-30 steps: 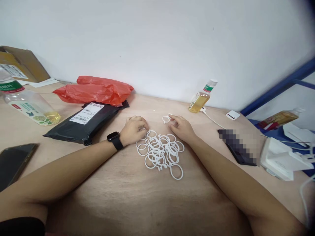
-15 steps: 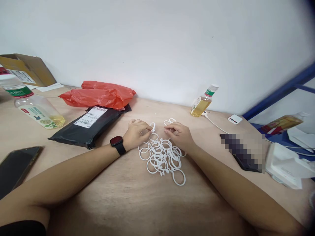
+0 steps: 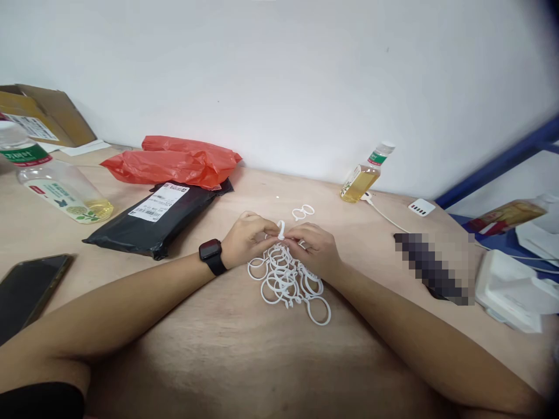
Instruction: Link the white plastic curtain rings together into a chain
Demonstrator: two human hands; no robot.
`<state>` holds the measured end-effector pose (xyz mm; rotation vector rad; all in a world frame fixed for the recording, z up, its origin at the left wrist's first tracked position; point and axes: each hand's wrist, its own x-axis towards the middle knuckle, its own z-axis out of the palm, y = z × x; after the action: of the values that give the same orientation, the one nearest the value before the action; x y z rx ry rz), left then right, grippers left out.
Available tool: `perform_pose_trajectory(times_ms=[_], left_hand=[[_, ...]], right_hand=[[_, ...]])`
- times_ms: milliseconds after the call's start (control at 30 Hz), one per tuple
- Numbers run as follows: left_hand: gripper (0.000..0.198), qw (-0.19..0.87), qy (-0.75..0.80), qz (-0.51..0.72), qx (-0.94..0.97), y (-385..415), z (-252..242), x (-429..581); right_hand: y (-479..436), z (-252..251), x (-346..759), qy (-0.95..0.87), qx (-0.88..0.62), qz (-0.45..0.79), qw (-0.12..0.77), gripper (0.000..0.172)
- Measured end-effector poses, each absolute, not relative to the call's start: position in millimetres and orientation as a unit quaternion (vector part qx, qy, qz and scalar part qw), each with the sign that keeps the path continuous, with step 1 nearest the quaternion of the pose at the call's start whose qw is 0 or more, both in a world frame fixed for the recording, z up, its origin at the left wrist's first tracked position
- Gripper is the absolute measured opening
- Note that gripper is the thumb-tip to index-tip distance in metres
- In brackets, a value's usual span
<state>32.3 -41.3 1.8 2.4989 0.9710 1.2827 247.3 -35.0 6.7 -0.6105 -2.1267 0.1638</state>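
Note:
A white plastic ring (image 3: 282, 228) stands upright between my two hands, over the far end of a pile of similar rings. My left hand (image 3: 251, 237), with a black watch (image 3: 211, 256) on its wrist, pinches the ring's lower part from the left. From the right, my right hand (image 3: 315, 247) closes thumb and fingers at the same spot, its fingertips touching the ring. Below them lies the tangled pile of white rings (image 3: 279, 286) with small clasps, partly hidden by my right hand. Two joined rings (image 3: 303, 212) lie apart, beyond my hands.
On the left are a black parcel (image 3: 144, 235), a red plastic bag (image 3: 174, 163), a bottle (image 3: 61, 195), a phone (image 3: 32, 294) and a cardboard box (image 3: 52, 113). To the right stand another bottle (image 3: 361, 180), a white charger (image 3: 421, 207), a blurred-out dark object (image 3: 430, 265) and a white container (image 3: 502, 291).
My hands have come together over the pile. The right hand has moved left from beside the two joined rings and now grips the ring that my left hand held. The view has shifted slightly.

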Motion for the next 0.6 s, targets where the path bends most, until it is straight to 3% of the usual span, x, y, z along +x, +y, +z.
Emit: perform_pose_trajectory(times_ms=[367,600], left_hand=[[0.025,0.084,0.271,0.431,0.857,-41.9,2.2,35.0],[0.023,0.061,0.311,0.451,0.834,-40.5,2.4,35.1]], right_hand=[[-36.5,9.3,247.7,-0.881,-0.232,0.027,0.412,0.009],[-39.1,5.5,246.3,-0.852,-0.292,0.087,0.427,0.013]])
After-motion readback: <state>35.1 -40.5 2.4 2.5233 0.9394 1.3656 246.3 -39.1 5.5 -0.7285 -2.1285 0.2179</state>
